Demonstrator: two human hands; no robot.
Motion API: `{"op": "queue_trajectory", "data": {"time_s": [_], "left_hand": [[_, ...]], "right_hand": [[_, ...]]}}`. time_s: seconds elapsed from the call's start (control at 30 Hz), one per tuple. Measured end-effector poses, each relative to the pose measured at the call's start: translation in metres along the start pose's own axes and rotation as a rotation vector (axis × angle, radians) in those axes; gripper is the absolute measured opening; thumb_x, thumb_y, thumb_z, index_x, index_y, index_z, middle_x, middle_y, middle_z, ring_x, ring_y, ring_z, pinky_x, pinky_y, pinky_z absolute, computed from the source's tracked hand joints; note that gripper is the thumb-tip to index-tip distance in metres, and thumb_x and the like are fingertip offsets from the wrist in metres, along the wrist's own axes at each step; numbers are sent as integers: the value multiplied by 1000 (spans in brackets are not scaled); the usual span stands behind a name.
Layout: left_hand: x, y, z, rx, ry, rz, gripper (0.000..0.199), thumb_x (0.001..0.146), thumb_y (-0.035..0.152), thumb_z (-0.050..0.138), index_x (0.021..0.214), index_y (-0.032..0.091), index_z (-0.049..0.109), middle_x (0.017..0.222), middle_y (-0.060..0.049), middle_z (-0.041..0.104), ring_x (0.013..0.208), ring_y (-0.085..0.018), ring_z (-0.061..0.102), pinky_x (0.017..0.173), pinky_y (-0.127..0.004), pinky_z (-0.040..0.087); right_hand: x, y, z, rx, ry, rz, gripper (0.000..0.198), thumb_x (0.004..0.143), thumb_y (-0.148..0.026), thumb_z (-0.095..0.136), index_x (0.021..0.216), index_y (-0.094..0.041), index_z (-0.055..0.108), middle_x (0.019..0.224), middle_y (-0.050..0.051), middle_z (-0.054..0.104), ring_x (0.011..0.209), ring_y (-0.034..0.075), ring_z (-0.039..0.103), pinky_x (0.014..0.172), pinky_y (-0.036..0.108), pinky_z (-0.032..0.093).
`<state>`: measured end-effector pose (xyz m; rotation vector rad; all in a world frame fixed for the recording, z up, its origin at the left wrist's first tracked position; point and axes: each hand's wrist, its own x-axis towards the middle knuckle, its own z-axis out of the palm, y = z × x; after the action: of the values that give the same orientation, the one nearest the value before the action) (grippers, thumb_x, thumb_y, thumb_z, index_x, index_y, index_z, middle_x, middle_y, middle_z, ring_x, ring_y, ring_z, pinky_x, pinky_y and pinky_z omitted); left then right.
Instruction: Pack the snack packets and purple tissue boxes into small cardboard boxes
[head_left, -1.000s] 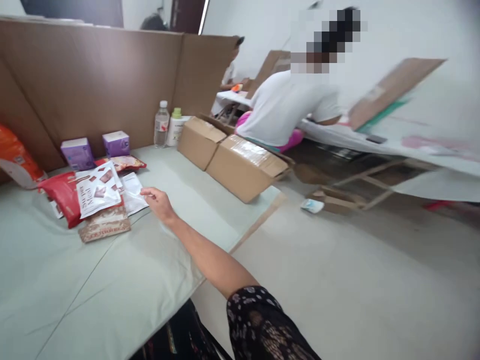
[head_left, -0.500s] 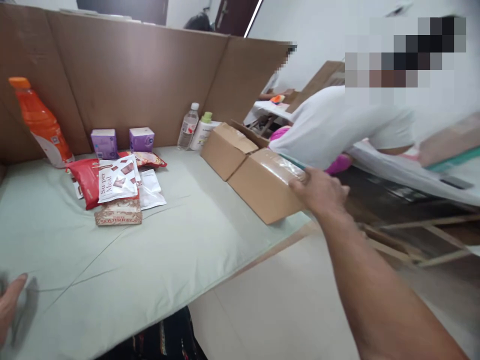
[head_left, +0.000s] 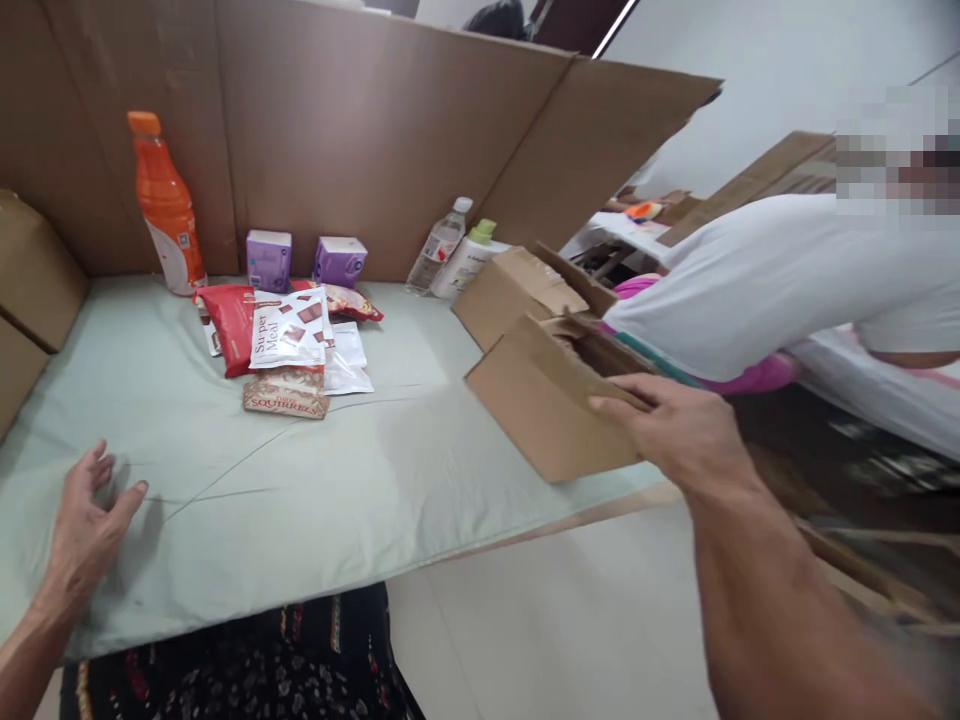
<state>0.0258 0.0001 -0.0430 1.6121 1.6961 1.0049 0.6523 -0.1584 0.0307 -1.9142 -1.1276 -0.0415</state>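
Note:
At the table's right side, my right hand (head_left: 679, 425) is closed on the upper edge of a brown cardboard box (head_left: 551, 410), thumb outside. The box's top is partly open and shows a dark gap; what is inside is hidden. A second cardboard box (head_left: 499, 295) stands right behind it. My left hand (head_left: 90, 515) hovers or rests over the cloth at the left, fingers apart and holding nothing. Ahead of it lie a red packet (head_left: 229, 325), a white "Super Meal" packet (head_left: 289, 330) and a brown "Three Squirrels" packet (head_left: 285, 393).
An orange drink bottle (head_left: 166, 210), two purple tissue packs (head_left: 268, 262), a clear bottle (head_left: 439, 250) and a green-capped white bottle (head_left: 469, 262) stand along the cardboard wall (head_left: 375, 130). More cardboard (head_left: 34, 270) is at far left. A person in white (head_left: 757, 280) sits close by on the right.
The near box's taped top has come up into an open edge under my right hand. My left hand has come further into view. The view has swung left.

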Motion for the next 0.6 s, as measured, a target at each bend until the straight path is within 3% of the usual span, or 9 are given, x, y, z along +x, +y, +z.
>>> {"op": "queue_trajectory", "data": {"time_s": [0.07, 0.13, 0.27, 0.37, 0.47, 0.6], "left_hand": [[-4, -2, 1, -46, -31, 51, 93, 79, 58, 77, 155, 20, 39, 156, -23, 49, 141, -47, 53, 117, -69, 45], [-9, -1, 3, -88, -71, 109, 99, 77, 58, 80, 158, 22, 35, 161, -23, 44, 141, -45, 54, 117, -68, 45], [-28, 13, 8, -126, -293, 356, 108, 79, 60, 82, 165, 34, 22, 169, -19, 34, 149, -44, 46, 119, -69, 43], [-46, 29, 10, -103, -563, 578, 126, 77, 65, 86, 168, 41, 4, 176, -19, 18, 157, -48, 30, 122, -75, 33], [-56, 42, 11, -86, -711, 596, 137, 71, 69, 89, 168, 43, -4, 177, -17, 13, 158, -51, 23, 122, -78, 29], [-51, 45, 14, -191, -688, 531, 130, 77, 75, 80, 167, 44, -9, 179, -11, 11, 159, -46, 24, 123, -72, 32]], "right_hand": [[-25, -23, -5, -76, -56, -51, 26, 71, -60, 81, 81, -36, 75, 82, 7, 72, 78, 36, 67, 76, 56, 53], [-50, -53, -8, -91, -144, -207, 22, 80, -60, 78, 87, -39, 76, 87, 7, 75, 82, 35, 71, 71, 52, 57], [-93, -130, 6, 61, -435, -546, 3, 92, -34, 74, 91, -34, 76, 82, 4, 74, 77, 25, 73, 70, 38, 63], [-114, -182, 30, 196, -575, -675, 16, 95, -16, 67, 99, -29, 76, 84, 4, 75, 78, 20, 72, 71, 30, 61], [-128, -216, 55, 259, -639, -770, 21, 97, -11, 61, 100, -25, 76, 86, 4, 74, 75, 17, 68, 69, 29, 59], [-129, -233, 70, 376, -769, -824, 20, 105, -21, 56, 102, -21, 76, 86, 6, 73, 75, 16, 67, 69, 29, 57]]}}
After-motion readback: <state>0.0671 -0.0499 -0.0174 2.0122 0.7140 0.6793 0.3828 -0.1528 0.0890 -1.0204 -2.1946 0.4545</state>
